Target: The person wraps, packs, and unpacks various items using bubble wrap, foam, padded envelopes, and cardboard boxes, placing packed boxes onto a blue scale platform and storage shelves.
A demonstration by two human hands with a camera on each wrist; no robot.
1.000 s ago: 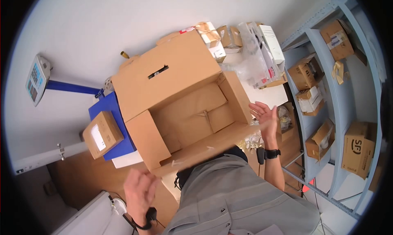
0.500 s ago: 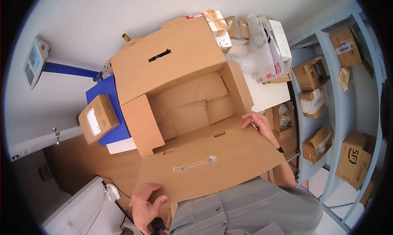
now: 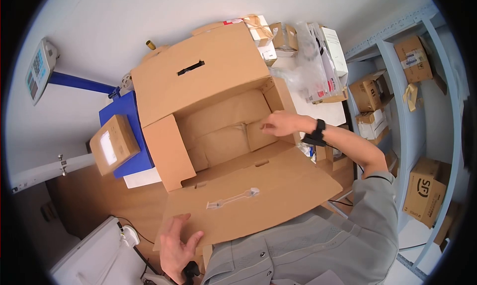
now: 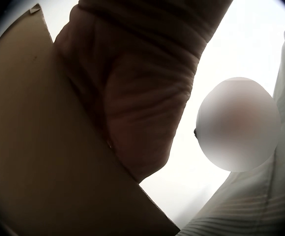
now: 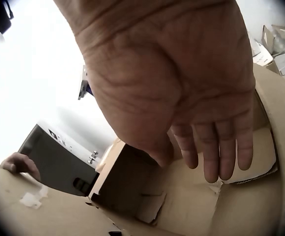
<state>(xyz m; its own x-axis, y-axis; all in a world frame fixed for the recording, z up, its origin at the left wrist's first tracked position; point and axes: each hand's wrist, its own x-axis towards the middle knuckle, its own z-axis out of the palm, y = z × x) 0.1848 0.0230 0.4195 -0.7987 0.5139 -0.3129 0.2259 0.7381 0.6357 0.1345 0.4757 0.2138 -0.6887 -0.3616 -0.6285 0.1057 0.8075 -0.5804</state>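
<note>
A large cardboard box lies open-topped in the middle of the head view, its flaps folded outward and its creased bottom showing. My left hand rests at the outer left corner of the near flap, thumb and fingers spread over its top face. From the left wrist, the heel of that hand overhangs the flap's edge. Over the right end of the opening is my right hand, holding nothing. In the right wrist view its fingers extend down towards the box interior.
To the left, a smaller taped carton sits on the blue platform of a scale. Packages and plastic wrap crowd the table behind on the right. Metal shelving with several cartons stands at far right.
The near flap has swung outward and down towards the body. My left hand came onto its corner; my right hand left its right side and moved over the opening.
</note>
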